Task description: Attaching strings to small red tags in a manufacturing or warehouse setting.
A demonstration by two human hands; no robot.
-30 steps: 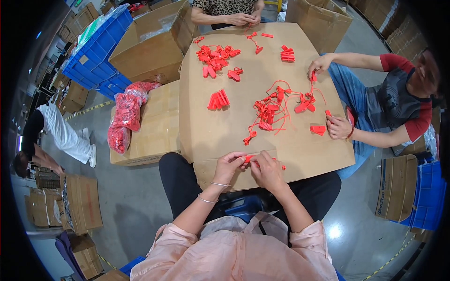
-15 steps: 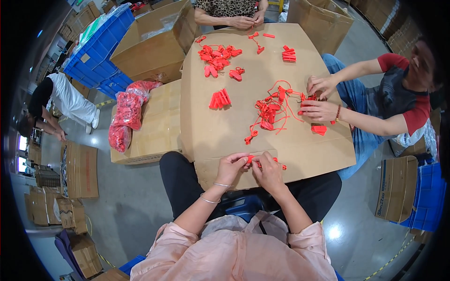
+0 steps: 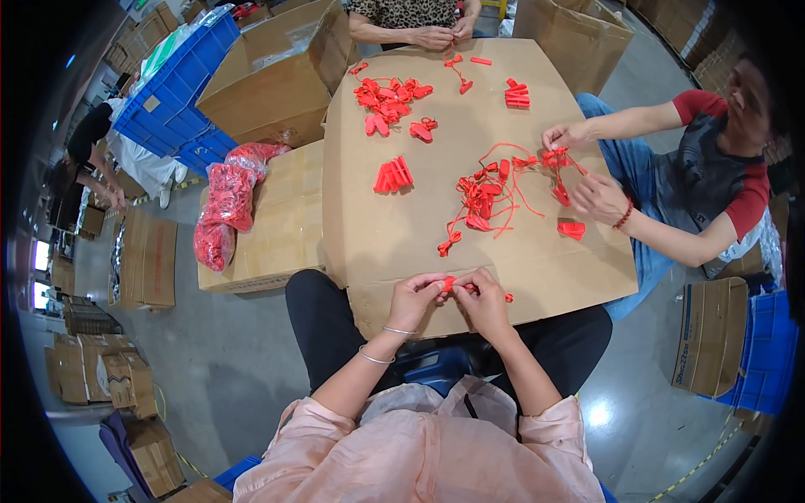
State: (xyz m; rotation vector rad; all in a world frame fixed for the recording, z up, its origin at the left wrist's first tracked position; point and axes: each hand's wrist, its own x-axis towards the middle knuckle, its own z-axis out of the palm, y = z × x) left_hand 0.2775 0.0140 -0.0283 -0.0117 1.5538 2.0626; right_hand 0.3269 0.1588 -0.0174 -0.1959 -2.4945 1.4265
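My left hand (image 3: 417,298) and my right hand (image 3: 482,299) meet at the near edge of a cardboard tabletop (image 3: 402,226), both pinching one small red tag with a string (image 3: 453,284). A tangle of red stringed tags (image 3: 485,194) lies in the middle of the cardboard beyond my hands. A neat fan of red tags (image 3: 392,175) sits to its left. More loose red tags (image 3: 387,98) are heaped at the far side.
A person on the right (image 3: 700,180) handles red tags with both hands; another person's hands (image 3: 436,35) work at the far edge. Clear bags of red tags (image 3: 222,205) rest on a cardboard box (image 3: 281,226). Blue crates (image 3: 180,84) and cartons stand left.
The person on the right has pulled both hands back toward the table's right edge with a red tag. My hands stay together on the small tag. A person at far left has moved.
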